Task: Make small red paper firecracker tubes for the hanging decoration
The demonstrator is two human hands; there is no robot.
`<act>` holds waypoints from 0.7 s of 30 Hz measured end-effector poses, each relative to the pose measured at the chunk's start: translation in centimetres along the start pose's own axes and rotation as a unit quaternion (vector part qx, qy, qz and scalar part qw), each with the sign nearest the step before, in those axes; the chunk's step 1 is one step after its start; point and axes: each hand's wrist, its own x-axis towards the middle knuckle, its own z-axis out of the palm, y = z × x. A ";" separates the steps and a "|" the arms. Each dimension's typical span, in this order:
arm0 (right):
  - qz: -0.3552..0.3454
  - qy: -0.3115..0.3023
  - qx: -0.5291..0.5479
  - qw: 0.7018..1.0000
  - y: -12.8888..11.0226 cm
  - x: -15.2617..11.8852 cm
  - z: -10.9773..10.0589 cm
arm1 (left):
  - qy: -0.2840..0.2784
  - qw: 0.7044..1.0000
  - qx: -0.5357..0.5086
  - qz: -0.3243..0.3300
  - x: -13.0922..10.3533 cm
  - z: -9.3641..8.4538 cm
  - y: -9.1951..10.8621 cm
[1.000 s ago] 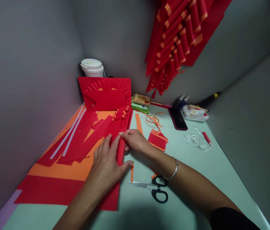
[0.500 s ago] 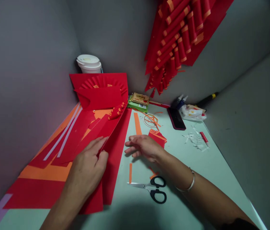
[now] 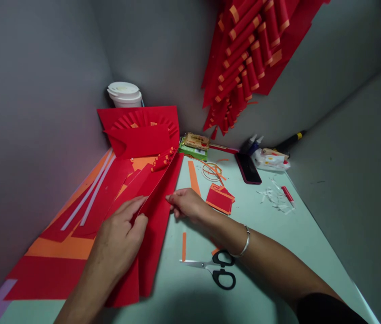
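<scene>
A long red paper sheet (image 3: 158,216) lies on the pale green table (image 3: 278,234), folded lengthwise with one flap raised. My left hand (image 3: 121,238) pinches the raised fold near its middle. My right hand (image 3: 187,204) touches the sheet's right edge with its fingertips; a bracelet circles that wrist. Small red paper rolls with orange bands (image 3: 163,159) rest on the far end of the sheet.
Black-handled scissors (image 3: 215,267) lie near my right forearm, next to orange strips (image 3: 184,246). Red and orange sheets (image 3: 69,243) cover the left. Further back are a red fan piece (image 3: 143,130), white cup (image 3: 124,94), phone (image 3: 247,168), glue tubes (image 3: 254,143), red squares (image 3: 220,198). Red rolls hang on the wall (image 3: 247,58).
My left hand lifted one flap of the red sheet from flat to raised. My right hand let go, drew off to the right, then returned to the sheet's edge.
</scene>
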 end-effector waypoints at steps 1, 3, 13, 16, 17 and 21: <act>-0.008 0.002 -0.008 1.000 0.2 0.2 0.1 | 0.000 1.000 -0.002 0.000 0.0 0.0 0.0; -0.022 0.003 -0.020 1.000 0.6 0.5 0.3 | -0.001 1.000 -0.004 -0.003 0.0 0.0 0.0; -0.045 0.022 -0.017 0.999 1.0 0.0 -1.1 | -0.041 0.997 0.047 0.039 -0.1 1.7 0.3; -0.061 0.036 -0.006 0.998 0.9 -0.4 -1.5 | -0.053 0.995 0.068 0.053 -0.3 2.8 0.3; -0.061 0.030 -0.004 0.998 0.9 -0.4 -1.5 | -0.058 0.993 0.081 0.055 -0.3 3.1 0.3; -0.043 0.004 -0.009 0.999 1.3 -0.1 -1.0 | -0.085 0.988 0.117 0.060 -0.5 3.9 0.4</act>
